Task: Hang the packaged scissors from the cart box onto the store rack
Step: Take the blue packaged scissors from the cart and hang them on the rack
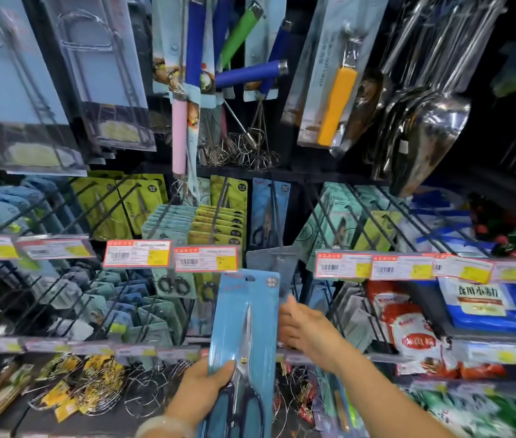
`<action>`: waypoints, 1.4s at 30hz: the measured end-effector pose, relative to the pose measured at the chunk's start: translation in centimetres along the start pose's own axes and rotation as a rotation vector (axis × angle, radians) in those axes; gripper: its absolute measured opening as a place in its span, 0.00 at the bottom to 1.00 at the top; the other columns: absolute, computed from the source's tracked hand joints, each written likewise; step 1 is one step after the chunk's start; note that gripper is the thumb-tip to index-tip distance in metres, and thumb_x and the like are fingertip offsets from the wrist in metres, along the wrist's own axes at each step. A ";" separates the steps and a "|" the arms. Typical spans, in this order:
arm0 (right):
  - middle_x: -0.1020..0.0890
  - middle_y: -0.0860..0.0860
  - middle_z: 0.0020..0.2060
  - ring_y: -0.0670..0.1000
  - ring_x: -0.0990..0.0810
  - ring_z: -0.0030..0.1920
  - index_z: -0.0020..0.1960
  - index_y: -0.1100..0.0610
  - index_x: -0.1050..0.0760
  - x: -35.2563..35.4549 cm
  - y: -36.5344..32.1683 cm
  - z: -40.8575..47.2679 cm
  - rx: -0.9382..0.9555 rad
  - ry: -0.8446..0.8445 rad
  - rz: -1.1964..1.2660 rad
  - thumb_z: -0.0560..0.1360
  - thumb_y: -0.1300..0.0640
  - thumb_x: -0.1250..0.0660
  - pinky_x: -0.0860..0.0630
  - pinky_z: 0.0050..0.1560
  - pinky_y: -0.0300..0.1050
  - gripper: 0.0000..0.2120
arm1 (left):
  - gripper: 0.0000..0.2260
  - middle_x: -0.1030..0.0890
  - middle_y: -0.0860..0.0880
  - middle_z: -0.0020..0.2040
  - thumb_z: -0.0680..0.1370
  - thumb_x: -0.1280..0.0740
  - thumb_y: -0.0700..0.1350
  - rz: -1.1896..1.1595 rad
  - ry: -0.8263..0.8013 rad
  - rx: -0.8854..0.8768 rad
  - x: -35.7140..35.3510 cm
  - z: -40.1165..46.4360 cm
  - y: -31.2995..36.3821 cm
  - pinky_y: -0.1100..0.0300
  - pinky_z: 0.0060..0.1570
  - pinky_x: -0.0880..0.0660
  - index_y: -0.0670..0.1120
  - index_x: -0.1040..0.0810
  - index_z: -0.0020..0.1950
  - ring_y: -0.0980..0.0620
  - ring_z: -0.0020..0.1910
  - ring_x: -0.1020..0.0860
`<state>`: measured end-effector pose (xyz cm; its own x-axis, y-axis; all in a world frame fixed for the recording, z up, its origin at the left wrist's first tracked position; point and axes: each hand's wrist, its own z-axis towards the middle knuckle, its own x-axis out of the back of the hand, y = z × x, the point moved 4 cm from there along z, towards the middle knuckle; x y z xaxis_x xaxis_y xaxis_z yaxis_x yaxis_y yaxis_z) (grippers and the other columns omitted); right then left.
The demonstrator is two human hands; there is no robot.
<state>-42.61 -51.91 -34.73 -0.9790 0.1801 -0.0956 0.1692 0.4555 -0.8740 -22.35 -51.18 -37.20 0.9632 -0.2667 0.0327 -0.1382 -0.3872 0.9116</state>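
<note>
The packaged scissors [244, 339] are held upright, long axis near vertical, card top tilted slightly right. The lower end is gripped by the left hand [201, 390], thumb curled over the card front beside the black handles, remaining fingers hidden behind the card. The hang hole at the card's top edge lies up and away from those fingers, just below the grey tag plate [270, 259] at the tip of a rack hook [274, 210]. On that hook one matching blue scissors pack [269, 213] is already hung further back. The hook tip is judged to sit just above and slightly right of the hang hole, so the coming move is judged to be up and forward.

The right hand [301, 330] is at the card's right edge, nearer the hook than the left; fingers are extended and loose, grasping nothing, motion-blurred; contact with the card edge cannot be told.

Writing: a round dark sticker with pale characters at the card's top right is too small to be read. Red-and-white price labels [206, 259] with barcodes and yellow patches are unreadable. On a blue-white bag [484, 303] to the right, large Chinese characters are seen, not reliably read. No brand is readable.
</note>
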 end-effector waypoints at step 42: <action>0.18 0.56 0.47 0.54 0.19 0.46 0.45 0.57 0.23 0.9 -4.4 0.9 0.247 0.232 0.169 0.77 0.59 0.35 0.23 0.52 0.50 0.03 | 0.11 0.17 0.44 0.53 0.78 0.35 0.44 0.094 -0.064 0.021 -3.8 2.3 0.5 0.50 0.61 0.26 0.40 0.22 0.57 0.47 0.54 0.20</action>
<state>-44.36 -54.49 -31.39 -0.8832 0.4399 -0.1623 0.2655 0.1838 -0.9464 -26.60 -52.45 -37.79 0.9293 -0.3580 0.0910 -0.2327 -0.3761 0.8969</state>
